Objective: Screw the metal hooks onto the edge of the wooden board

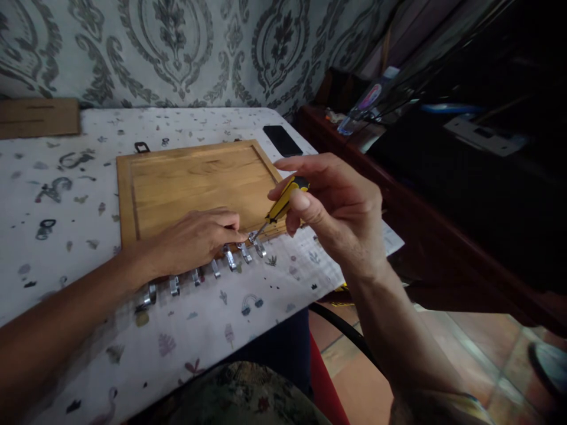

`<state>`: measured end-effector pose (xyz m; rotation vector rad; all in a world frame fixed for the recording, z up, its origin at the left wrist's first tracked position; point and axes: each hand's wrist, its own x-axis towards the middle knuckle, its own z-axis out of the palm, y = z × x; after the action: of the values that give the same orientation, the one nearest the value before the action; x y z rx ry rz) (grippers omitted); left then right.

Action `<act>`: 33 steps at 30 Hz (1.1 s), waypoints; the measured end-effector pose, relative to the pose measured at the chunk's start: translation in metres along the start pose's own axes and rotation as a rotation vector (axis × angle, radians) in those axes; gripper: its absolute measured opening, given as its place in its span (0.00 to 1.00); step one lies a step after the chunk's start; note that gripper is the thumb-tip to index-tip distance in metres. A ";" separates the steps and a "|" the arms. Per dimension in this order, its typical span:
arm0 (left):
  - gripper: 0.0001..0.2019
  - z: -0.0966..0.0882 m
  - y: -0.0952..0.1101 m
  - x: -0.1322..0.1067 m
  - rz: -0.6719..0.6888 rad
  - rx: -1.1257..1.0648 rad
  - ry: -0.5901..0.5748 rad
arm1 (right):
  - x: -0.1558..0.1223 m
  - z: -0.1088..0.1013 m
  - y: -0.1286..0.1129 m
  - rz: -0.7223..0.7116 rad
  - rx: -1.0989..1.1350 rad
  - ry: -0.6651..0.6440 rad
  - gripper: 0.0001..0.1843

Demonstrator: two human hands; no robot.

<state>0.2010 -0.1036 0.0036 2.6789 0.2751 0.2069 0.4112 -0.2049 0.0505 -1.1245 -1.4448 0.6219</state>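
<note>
A wooden board [195,180] lies flat on the table with a row of several metal hooks [215,268] along its near edge. My left hand [195,239] rests closed on the board's near edge, fingertips pinching by the rightmost hooks. My right hand [336,206] grips a yellow and black screwdriver [281,203], its index finger stretched out above. The screwdriver's tip meets the rightmost hook [257,243].
A white tablecloth [66,177] with small prints covers the table. A black phone [282,140] lies beyond the board's far right corner. Cardboard [38,117] sits at the far left. A dark wooden cabinet [398,195] with a plastic bottle [365,101] stands right.
</note>
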 end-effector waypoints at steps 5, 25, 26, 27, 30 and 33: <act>0.18 0.001 -0.001 0.000 -0.010 -0.008 0.001 | 0.000 -0.004 0.005 -0.011 -0.024 -0.021 0.15; 0.17 0.002 -0.001 0.000 0.012 0.035 0.007 | 0.004 -0.014 -0.002 0.022 0.059 -0.166 0.13; 0.17 0.003 -0.002 0.000 0.015 0.038 0.011 | 0.005 -0.014 0.000 0.001 0.053 -0.149 0.12; 0.17 0.003 -0.002 0.000 0.017 0.039 0.016 | 0.005 -0.013 0.002 -0.019 0.044 -0.123 0.11; 0.17 0.005 -0.003 0.000 0.014 0.040 0.030 | 0.005 -0.008 0.008 -0.054 0.011 -0.048 0.14; 0.17 0.005 -0.003 0.000 0.011 0.051 0.026 | 0.005 -0.004 0.009 -0.022 0.026 -0.039 0.17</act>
<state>0.2017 -0.1025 -0.0019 2.7302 0.2775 0.2420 0.4181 -0.1977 0.0454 -1.0798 -1.4766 0.6485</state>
